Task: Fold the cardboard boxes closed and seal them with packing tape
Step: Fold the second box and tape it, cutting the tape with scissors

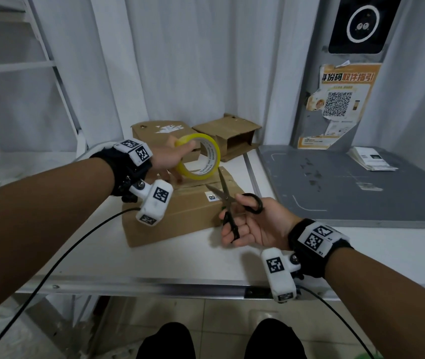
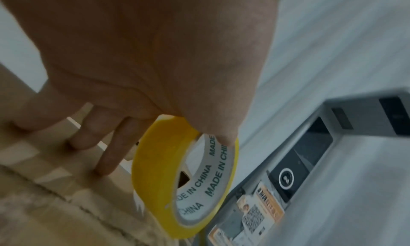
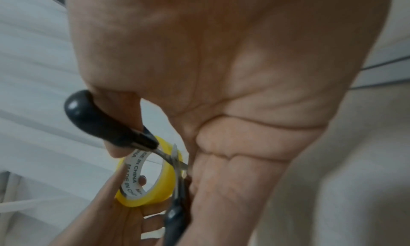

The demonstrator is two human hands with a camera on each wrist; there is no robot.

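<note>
A closed cardboard box (image 1: 177, 216) lies on the white table in front of me. My left hand (image 1: 170, 161) holds a yellow tape roll (image 1: 201, 159) upright over the box's far end, thumb on the rim, while its other fingers (image 2: 106, 153) press on the box top (image 2: 44, 188). The roll (image 2: 184, 176) has "MADE IN CHINA" printed inside its core. My right hand (image 1: 247, 224) grips black-handled scissors (image 1: 229, 203) with the blades spread apart, their tips close to the roll (image 3: 153, 183). In the right wrist view the scissors (image 3: 111, 123) cross in front of the tape.
Two more cardboard boxes stand at the back, a closed one (image 1: 154, 130) and one lying open on its side (image 1: 232, 138). A grey mat (image 1: 348, 182) covers the table's right part, with paper slips (image 1: 372, 158). Metal shelving (image 1: 37, 66) stands at left. Black cables (image 1: 63, 255) hang off the front edge.
</note>
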